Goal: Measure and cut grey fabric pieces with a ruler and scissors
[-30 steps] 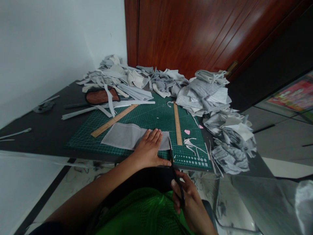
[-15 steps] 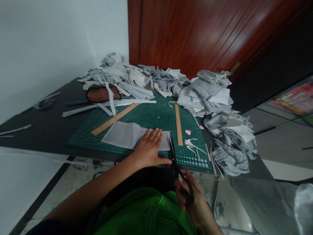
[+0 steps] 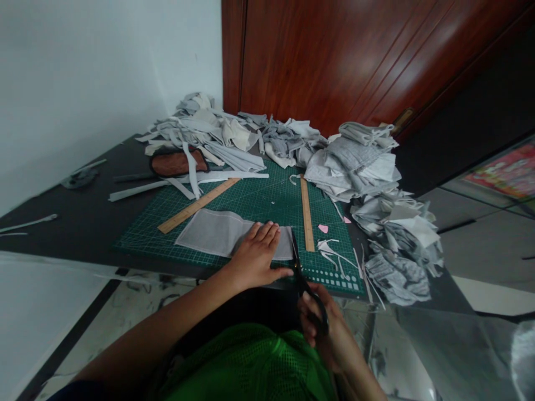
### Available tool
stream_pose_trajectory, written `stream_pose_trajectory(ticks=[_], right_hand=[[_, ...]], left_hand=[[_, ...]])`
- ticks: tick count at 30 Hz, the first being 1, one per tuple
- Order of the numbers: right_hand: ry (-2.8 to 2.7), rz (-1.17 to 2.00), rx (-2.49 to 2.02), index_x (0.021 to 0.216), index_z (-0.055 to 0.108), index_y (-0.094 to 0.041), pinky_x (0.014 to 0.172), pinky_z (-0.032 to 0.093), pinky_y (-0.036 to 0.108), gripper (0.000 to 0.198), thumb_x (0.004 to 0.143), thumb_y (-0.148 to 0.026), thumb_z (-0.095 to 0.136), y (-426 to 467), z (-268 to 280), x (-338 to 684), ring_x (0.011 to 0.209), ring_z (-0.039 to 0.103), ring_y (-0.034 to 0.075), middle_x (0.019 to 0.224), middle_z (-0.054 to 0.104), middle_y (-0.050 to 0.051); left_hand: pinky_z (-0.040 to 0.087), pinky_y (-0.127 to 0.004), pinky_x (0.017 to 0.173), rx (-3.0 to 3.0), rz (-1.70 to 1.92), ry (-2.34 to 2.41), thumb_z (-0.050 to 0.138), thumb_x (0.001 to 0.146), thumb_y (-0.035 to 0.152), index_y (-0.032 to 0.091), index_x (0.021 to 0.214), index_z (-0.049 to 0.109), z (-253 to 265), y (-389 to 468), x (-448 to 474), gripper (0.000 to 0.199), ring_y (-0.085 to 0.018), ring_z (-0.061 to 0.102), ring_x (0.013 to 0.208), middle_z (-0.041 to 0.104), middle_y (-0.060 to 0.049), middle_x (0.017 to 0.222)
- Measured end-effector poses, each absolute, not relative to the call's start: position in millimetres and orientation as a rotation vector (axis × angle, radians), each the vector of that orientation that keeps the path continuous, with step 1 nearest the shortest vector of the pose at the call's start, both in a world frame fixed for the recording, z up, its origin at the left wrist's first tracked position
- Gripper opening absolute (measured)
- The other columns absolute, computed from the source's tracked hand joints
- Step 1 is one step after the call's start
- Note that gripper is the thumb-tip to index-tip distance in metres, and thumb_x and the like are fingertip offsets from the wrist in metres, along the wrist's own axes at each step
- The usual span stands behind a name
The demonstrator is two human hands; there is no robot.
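A grey stitched piece of fabric (image 3: 211,231) lies flat on the green cutting mat (image 3: 267,192). My left hand (image 3: 257,253) rests palm down on its right part, fingers stretched out and thumb pointing right. Black scissors (image 3: 297,267) are gripped in my right hand (image 3: 321,320), just off the mat's front edge. Their blades point away from me and lie along the fabric's right end, close to my left thumb. Whether the blades have fabric between them is too small to tell.
Wooden rulers (image 3: 198,206) lie on the mat, one at each side. Thin white offcuts (image 3: 330,253) and pink scraps (image 3: 323,229) are at the right. Heaps of grey cloth (image 3: 351,161) line the table's back and right. A brown oval piece (image 3: 175,164) sits back left.
The scissors' blades and handles have come closer together at the fabric's right end. My left hand stays flat in the same place on the fabric. The view has shifted slightly.
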State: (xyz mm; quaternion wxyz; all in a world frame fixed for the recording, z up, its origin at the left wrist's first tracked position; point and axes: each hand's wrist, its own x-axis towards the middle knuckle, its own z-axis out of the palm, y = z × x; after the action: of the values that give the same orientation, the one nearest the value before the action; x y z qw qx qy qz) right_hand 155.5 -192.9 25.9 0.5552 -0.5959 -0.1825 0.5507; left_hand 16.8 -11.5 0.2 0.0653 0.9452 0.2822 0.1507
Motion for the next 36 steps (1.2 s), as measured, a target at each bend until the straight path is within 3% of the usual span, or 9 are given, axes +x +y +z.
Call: stream_pose_trajectory(ticks=[5, 17, 36], right_hand=[[-0.488, 1.307, -1.422, 0.108, 0.053, -0.024, 0.035, 0.035, 0.015, 0.060, 0.075, -0.062, 0.085, -176.6, 25.1, 152.2, 0.043, 0.042, 0.005, 0.070, 0.053, -0.011], [-0.535, 1.269, -1.400, 0.109, 0.053, -0.024, 0.036, 0.037, 0.016, 0.056, 0.080, -0.062, 0.083, -179.5, 21.0, 144.8, 0.044, 0.043, 0.005, 0.070, 0.051, -0.011], [-0.564, 1.241, -1.402, 0.110, 0.055, -0.025, 0.036, 0.036, 0.016, 0.053, 0.082, -0.061, 0.082, -182.4, 17.9, 142.8, 0.045, 0.042, 0.005, 0.070, 0.050, -0.011]], left_hand=[[0.015, -0.053, 0.130, 2.852, 0.449, 0.854, 0.027, 0.083, 0.097, 0.004, 0.155, 0.044, -0.2, -10.4, 16.5, 0.119, -0.036, 0.031, 0.157, 0.038, -0.025, 0.164], [0.012, -0.052, 0.129, 2.850, 0.444, 0.816, 0.007, 0.078, 0.097, -0.002, 0.154, 0.044, 0.8, -9.7, 15.5, 0.130, -0.037, 0.030, 0.157, 0.038, -0.027, 0.163], [0.012, -0.052, 0.129, 2.880, 0.479, 0.823, 0.008, 0.078, 0.097, 0.000, 0.154, 0.044, -1.6, -10.1, 15.1, 0.128, -0.036, 0.031, 0.156, 0.039, -0.026, 0.163]])
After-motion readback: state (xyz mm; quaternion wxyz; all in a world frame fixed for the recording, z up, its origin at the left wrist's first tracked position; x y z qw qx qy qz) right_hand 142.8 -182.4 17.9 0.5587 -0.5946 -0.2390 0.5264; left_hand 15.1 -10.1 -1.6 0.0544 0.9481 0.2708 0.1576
